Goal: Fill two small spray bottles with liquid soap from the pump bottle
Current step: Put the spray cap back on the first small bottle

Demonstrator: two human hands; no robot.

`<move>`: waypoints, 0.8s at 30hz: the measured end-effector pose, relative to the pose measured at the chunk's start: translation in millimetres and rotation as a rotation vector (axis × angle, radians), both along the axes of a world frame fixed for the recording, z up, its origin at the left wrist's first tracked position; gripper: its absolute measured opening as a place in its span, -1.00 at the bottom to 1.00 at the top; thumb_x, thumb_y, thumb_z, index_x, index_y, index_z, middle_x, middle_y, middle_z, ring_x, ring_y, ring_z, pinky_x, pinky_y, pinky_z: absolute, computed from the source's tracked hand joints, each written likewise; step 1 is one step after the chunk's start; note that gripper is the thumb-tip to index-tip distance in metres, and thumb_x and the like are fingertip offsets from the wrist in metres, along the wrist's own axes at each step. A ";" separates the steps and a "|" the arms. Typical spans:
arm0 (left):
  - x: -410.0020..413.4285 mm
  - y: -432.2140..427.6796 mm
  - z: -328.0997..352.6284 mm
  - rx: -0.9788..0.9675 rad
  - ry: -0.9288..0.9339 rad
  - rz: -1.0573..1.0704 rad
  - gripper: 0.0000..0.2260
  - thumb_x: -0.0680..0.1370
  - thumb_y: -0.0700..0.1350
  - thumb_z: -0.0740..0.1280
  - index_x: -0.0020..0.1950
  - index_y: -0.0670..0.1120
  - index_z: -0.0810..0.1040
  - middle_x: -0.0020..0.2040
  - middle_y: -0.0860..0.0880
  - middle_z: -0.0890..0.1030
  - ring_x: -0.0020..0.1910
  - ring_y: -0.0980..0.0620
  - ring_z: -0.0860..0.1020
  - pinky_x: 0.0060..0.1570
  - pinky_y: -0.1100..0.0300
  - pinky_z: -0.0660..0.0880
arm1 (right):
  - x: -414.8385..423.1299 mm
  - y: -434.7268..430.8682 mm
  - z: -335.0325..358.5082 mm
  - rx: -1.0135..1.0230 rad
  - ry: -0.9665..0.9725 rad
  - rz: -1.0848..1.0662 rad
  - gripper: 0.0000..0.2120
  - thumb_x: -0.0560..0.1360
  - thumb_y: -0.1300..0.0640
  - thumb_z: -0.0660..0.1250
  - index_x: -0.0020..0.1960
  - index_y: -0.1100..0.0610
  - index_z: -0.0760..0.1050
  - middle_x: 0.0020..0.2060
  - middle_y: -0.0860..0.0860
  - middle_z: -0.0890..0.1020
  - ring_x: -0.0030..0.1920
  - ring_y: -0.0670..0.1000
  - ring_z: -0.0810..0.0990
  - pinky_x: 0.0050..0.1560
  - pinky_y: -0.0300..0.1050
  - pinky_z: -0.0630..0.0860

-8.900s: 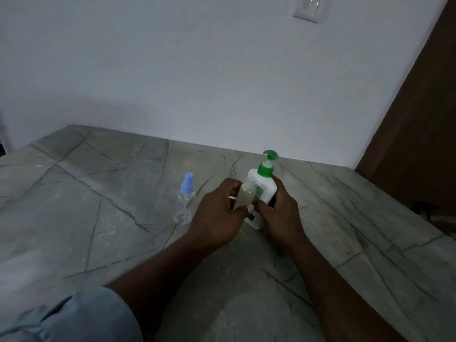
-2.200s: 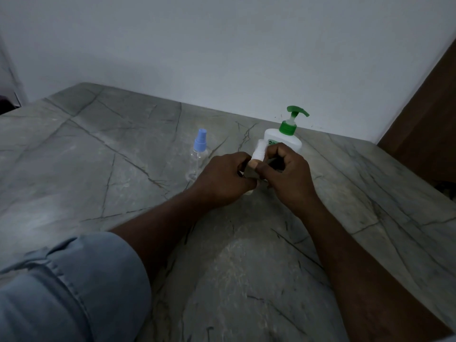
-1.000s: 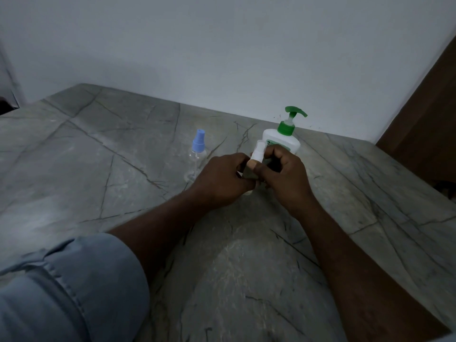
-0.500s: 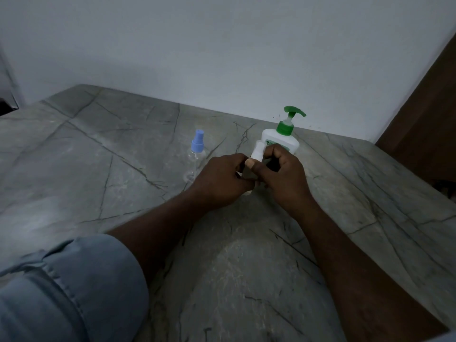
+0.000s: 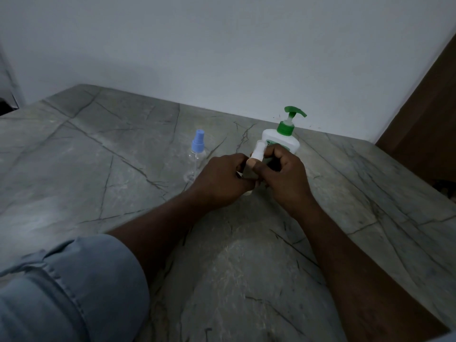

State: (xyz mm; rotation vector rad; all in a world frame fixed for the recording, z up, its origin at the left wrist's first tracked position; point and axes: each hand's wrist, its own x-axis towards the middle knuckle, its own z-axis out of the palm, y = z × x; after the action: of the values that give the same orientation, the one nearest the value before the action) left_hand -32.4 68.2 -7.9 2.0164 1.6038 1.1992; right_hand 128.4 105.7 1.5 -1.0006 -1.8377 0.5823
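Note:
My left hand (image 5: 222, 180) grips the body of a small spray bottle, which its fingers almost wholly hide. My right hand (image 5: 283, 176) pinches that bottle's white spray cap (image 5: 258, 151), which sticks up between the two hands. Right behind them stands the white pump bottle (image 5: 281, 141) with its green pump head. A second small clear spray bottle (image 5: 196, 156) with a blue cap stands upright to the left of my left hand, apart from it.
Everything sits on a grey veined stone counter (image 5: 98, 169) against a white wall. A brown wooden panel (image 5: 427, 114) rises at the right. The counter's right edge drops off near the panel.
Over the last second both hands have stayed together on the small bottle and its white cap, with barely any shift. Nearly nine seconds ago the bottle was uncapped in front of the pump bottle.

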 end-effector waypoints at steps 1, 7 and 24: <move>0.2 -0.3 0.4 0.000 0.003 -0.002 -0.74 0.50 0.01 0.48 0.15 -0.03 0.61 -0.07 0.13 0.61 -0.13 0.21 0.58 -0.20 0.41 0.41 | 0.2 -0.4 0.1 0.003 -0.002 0.005 -0.81 0.48 -0.10 0.49 -0.01 -0.12 0.52 -0.06 -0.07 0.65 -0.01 -0.02 0.65 0.04 0.15 0.66; 0.4 -0.8 0.2 0.003 -0.002 0.001 -0.74 0.49 -0.01 0.49 0.14 -0.05 0.62 -0.02 0.06 0.68 -0.08 0.15 0.61 -0.14 0.35 0.47 | 3.1 -2.3 1.3 -0.002 0.040 0.072 -0.58 0.45 -0.17 0.39 0.15 0.10 0.61 0.10 0.03 0.70 0.07 0.06 0.68 0.04 0.25 0.65; 1.2 -1.4 0.6 -0.006 -0.002 0.007 -0.72 0.49 0.00 0.49 0.17 -0.03 0.62 0.00 0.07 0.67 -0.06 0.15 0.61 -0.11 0.33 0.49 | 3.0 2.2 -0.7 0.030 0.022 0.017 -0.76 0.46 -0.08 0.51 -0.01 0.02 0.57 -0.10 -0.06 0.66 -0.07 -0.05 0.65 -0.03 0.01 0.65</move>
State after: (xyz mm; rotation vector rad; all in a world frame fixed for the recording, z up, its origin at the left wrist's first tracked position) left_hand -31.3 66.8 -7.3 2.0071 1.6125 1.1977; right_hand 131.5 108.0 0.8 -0.9561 -1.8320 0.5728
